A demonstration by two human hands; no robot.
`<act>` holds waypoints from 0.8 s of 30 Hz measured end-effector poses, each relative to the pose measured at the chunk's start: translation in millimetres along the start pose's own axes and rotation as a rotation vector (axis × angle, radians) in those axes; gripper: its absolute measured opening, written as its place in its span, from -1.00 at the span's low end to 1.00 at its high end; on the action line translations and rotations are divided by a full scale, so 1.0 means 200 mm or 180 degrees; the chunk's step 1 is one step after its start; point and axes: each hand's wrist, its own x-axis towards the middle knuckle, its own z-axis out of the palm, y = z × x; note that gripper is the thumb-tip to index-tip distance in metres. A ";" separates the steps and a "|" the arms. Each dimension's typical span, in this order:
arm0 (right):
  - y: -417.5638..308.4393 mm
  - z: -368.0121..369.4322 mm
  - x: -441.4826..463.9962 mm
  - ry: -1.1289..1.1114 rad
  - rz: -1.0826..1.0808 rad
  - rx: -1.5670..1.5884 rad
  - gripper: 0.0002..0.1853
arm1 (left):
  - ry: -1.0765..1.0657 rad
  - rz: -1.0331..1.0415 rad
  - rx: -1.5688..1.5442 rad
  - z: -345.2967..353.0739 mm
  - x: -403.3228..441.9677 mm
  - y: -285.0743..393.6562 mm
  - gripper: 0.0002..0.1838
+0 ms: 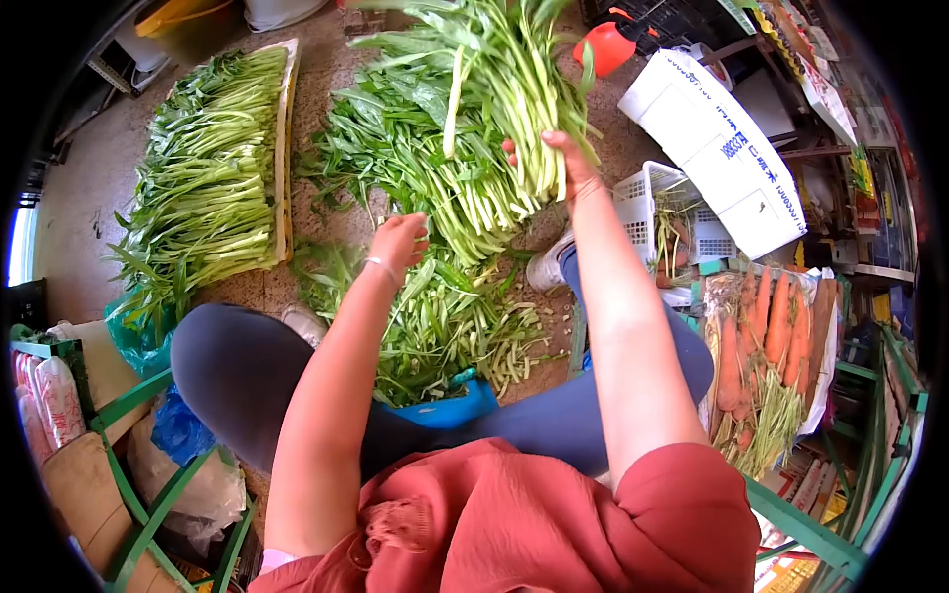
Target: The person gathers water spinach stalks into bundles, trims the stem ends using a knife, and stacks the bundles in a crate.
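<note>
My right hand [565,163] is wrapped round the stem ends of a bunch of leafy greens [509,89], raised above a larger pile of the same greens [425,148]. To the left, my left hand [403,240] hangs over the near side of that pile with its fingers curled; what they hold, if anything, is too small to make out. Cut stem pieces and loose leaves [445,321] lie on the floor between my legs, by a blue item [460,405]. At the left, more greens [213,158] are laid in a neat stack on a flat board.
Carrots [781,326] lie in a box at the right, beside a white plastic crate [638,212] and a white carton [717,148]. A red-orange container [605,47] stands at the back. Green metal frames [138,395] flank both sides, with a teal bag [138,331] at the left.
</note>
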 end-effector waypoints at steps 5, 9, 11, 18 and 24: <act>0.49 -0.20 0.04 0.0715 0.0355 0.1055 -0.42 | 0.0319 0.0129 -0.1979 0.10 0.27 0.00 -0.39; 0.57 -0.21 0.01 0.1035 0.0479 0.0900 -0.49 | 0.0255 0.0298 -0.1109 0.14 0.35 0.06 -0.41; 0.58 -0.26 0.04 0.1313 0.0364 0.0638 -0.48 | 0.0214 0.0423 -0.0758 0.19 0.38 0.08 -0.40; 0.60 -0.26 0.01 0.2591 -0.1114 -0.1846 -0.52 | -0.0198 0.1063 0.0109 0.28 0.59 0.11 -0.72; 0.72 0.04 -0.20 0.4322 -0.1411 -0.3749 -0.81 | -0.2025 0.0255 0.0061 0.09 0.30 0.11 -0.86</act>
